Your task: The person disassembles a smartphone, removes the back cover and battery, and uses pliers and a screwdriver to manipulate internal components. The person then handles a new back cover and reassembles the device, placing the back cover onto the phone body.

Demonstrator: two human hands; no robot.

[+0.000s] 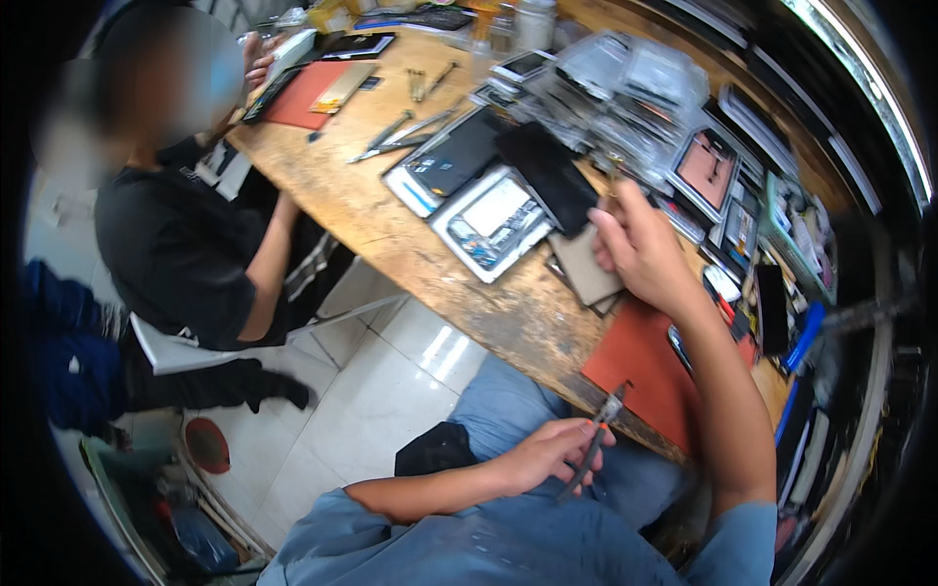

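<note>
My left hand (547,456) is closed around the dark handles of a pair of pliers (593,444), held over my lap beside the bench edge with the jaws pointing up. Over the bench, my right hand (640,249) has its thumb and fingers pinched together at the edge of a black phone screen (549,178). A thin brass-coloured thing (614,176) shows at those fingertips, too blurred to name. An opened phone (493,223) with its inner parts exposed lies left of this hand, below a dark panel in a white frame (445,161). Under the hand is a grey-beige flat piece (586,266).
Stacked clear plastic cases (625,83) stand at the back. A red-brown mat (650,376) covers the near bench corner. Tweezers and screwdrivers (401,137) lie farther left. A green basket (796,234) stands at right. Another person (186,234) sits at the bench's left side.
</note>
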